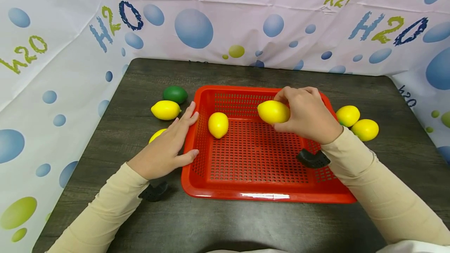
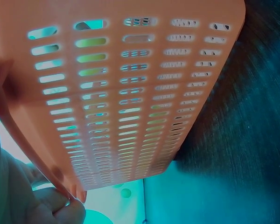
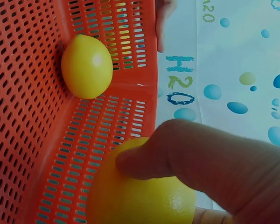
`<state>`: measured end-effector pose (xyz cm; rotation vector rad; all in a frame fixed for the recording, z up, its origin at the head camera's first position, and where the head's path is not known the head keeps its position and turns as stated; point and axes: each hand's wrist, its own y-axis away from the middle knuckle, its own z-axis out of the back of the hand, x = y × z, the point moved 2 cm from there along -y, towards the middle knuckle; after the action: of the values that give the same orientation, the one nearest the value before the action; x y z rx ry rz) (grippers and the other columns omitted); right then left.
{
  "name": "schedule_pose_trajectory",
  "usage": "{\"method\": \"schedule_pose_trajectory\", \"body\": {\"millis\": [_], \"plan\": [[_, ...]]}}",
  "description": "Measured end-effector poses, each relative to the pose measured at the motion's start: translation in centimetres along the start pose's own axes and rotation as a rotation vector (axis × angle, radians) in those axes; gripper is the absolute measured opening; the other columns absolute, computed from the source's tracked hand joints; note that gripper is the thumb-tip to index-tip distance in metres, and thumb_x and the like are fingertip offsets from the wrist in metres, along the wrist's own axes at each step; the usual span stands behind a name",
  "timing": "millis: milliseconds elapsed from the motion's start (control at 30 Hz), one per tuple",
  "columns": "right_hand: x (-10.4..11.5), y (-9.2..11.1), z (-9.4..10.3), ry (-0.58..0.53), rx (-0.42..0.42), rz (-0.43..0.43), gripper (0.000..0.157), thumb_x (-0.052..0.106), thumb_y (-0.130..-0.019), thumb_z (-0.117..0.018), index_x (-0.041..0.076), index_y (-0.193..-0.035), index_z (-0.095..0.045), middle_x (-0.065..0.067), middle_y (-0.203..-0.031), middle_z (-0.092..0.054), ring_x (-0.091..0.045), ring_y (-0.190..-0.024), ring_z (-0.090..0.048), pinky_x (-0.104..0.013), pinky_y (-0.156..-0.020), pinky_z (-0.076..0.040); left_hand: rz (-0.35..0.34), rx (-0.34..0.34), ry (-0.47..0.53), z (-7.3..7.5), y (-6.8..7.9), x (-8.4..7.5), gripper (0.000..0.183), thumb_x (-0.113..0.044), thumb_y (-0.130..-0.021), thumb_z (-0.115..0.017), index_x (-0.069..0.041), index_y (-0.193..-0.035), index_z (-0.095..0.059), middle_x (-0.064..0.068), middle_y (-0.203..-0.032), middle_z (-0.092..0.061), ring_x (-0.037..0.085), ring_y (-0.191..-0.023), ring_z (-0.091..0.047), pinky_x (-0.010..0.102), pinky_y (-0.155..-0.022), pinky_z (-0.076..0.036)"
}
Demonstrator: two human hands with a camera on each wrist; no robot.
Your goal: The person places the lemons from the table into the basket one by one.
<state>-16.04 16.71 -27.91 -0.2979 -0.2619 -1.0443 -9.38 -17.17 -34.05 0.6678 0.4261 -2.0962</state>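
Observation:
My right hand (image 1: 307, 112) grips a yellow lemon (image 1: 273, 112) between thumb and fingers, above the right part of a red perforated basket (image 1: 267, 196). In the right wrist view the thumb presses the held lemon (image 3: 144, 196), whose lower part is cut off by the frame. A second lemon (image 1: 218, 125) lies inside the basket towards its left wall. My left hand (image 1: 165, 147) rests on the basket's left rim, fingers extended and thumb apart. The left wrist view shows the basket's slotted outer wall (image 2: 112, 105) and fingertips (image 2: 70, 212) at the rim.
Left of the basket lie a green lemon-shaped fruit (image 1: 175, 94), a lemon (image 1: 166, 110) and another lemon (image 1: 156, 135) partly behind my left hand. Two lemons, a farther one (image 1: 348, 116) and a nearer one (image 1: 365, 130), lie right of the basket by my sleeve. A patterned curtain (image 1: 232, 22) borders the dark table (image 1: 225, 225).

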Motion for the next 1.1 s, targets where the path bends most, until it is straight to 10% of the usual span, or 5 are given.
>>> {"method": "schedule_pose_trajectory", "body": {"millis": [1100], "plan": [[2.1,-0.6,-3.2,0.012,0.099,0.087,0.053,0.022,-0.068,-0.092,0.004,-0.110,-0.068,-0.007,-0.104,-0.070,-0.026,-0.092,-0.060,-0.056,-0.102,-0.033,-0.012,-0.022,0.006,-0.1,0.0,0.1,0.090,-0.024,-0.099,-0.060,-0.006,-0.166,-0.002,0.001,-0.173,0.008,0.021,-0.158,-0.005,0.056,-0.125,-0.013]]}}
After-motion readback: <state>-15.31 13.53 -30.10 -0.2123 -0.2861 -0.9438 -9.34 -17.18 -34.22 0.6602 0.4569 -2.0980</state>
